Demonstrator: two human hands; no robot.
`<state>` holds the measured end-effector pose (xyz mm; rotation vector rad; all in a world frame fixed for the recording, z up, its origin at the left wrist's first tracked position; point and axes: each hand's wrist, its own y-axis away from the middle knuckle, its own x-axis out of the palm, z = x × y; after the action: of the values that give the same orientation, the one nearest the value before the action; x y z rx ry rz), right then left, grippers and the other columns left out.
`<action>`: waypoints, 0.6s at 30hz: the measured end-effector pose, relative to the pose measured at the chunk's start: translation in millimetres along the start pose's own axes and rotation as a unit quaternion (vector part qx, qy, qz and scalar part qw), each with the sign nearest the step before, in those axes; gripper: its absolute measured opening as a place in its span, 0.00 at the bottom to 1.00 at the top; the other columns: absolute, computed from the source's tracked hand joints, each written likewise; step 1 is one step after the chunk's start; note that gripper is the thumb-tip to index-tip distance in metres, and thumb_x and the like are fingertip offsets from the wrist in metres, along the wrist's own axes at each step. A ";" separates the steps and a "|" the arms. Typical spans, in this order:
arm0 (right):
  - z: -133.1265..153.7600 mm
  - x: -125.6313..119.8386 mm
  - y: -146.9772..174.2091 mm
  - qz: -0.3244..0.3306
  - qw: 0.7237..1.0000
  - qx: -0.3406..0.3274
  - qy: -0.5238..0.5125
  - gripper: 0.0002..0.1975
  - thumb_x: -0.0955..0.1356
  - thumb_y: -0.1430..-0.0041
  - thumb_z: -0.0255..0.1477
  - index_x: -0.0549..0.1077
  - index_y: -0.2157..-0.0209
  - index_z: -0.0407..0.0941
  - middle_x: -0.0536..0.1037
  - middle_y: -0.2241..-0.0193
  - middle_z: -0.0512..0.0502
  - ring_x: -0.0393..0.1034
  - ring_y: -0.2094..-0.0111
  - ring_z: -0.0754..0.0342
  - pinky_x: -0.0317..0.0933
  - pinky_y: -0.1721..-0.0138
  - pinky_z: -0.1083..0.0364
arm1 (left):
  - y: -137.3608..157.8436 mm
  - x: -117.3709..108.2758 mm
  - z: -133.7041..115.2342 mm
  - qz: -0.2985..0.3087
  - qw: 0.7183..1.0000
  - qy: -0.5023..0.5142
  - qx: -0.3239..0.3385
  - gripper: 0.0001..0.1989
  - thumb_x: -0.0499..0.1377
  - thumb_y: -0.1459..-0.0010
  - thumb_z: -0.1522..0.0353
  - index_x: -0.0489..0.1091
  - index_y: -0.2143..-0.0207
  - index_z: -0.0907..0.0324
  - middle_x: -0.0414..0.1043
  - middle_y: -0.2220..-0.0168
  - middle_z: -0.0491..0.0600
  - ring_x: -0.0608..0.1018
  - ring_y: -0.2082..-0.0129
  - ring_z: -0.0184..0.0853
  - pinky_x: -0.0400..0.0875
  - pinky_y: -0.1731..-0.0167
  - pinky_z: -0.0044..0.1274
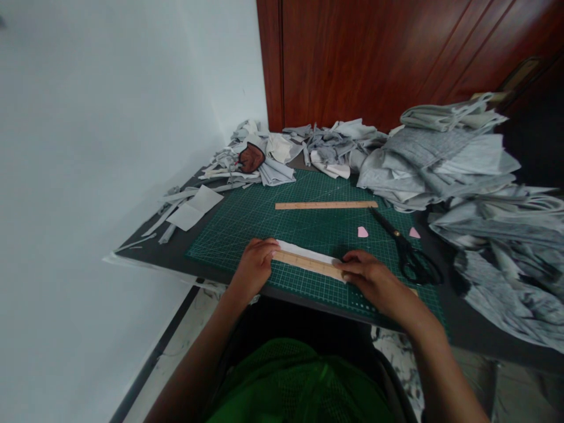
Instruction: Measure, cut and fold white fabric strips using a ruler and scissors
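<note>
Near the front edge of the green cutting mat (233, 229), a wooden ruler (308, 264) lies along a narrow white fabric strip (304, 249). My left hand (258, 262) grips the left end of strip and ruler, fingers closed over them. At the other end, my right hand (368, 275) pinches ruler and strip between thumb and fingers. The strip shows along the ruler's far side and a little below it. Both hands rest low over the mat, and their fingertips partly hide the ends.
A second wooden ruler (326, 205) lies farther back. Black scissors (403, 247) sit to the right between two pink chalk-like pieces (362, 232). Grey fabric piles (440, 158) stand at the right, scraps (335, 144) along the back, and a white fabric piece (194, 208) at the left.
</note>
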<state>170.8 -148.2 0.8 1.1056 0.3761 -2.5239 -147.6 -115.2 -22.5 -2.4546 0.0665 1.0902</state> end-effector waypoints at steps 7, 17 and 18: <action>5.0 -6.1 4.5 0.034 0.999 0.023 -0.018 0.19 0.65 0.32 0.23 0.83 0.48 0.52 0.74 0.45 0.39 0.72 0.43 0.44 0.64 0.40 0.46 | 0.4 2.1 0.0 -0.004 1.000 0.001 -0.006 0.17 0.52 0.37 0.76 0.80 0.60 0.57 0.82 0.53 0.48 0.78 0.53 0.38 0.75 0.47 0.34; 0.0 -3.3 4.3 0.041 0.998 0.036 -0.038 0.20 0.65 0.34 0.21 0.83 0.48 0.49 0.73 0.44 0.38 0.72 0.43 0.44 0.64 0.39 0.45 | -1.1 -1.7 -0.7 -0.002 1.000 0.006 -0.008 0.16 0.53 0.37 0.75 0.80 0.60 0.55 0.82 0.54 0.46 0.79 0.54 0.38 0.76 0.48 0.33; -0.2 -3.0 3.7 0.041 0.998 0.034 -0.038 0.20 0.65 0.34 0.21 0.83 0.48 0.49 0.73 0.45 0.38 0.72 0.44 0.44 0.64 0.40 0.46 | -0.9 -1.7 -0.1 -0.004 1.000 0.007 -0.006 0.16 0.53 0.37 0.75 0.80 0.60 0.55 0.82 0.54 0.47 0.79 0.53 0.38 0.76 0.48 0.33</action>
<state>174.4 -150.7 2.6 1.0248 0.2232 -2.5146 -148.4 -114.7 -20.9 -2.4722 0.0548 1.0731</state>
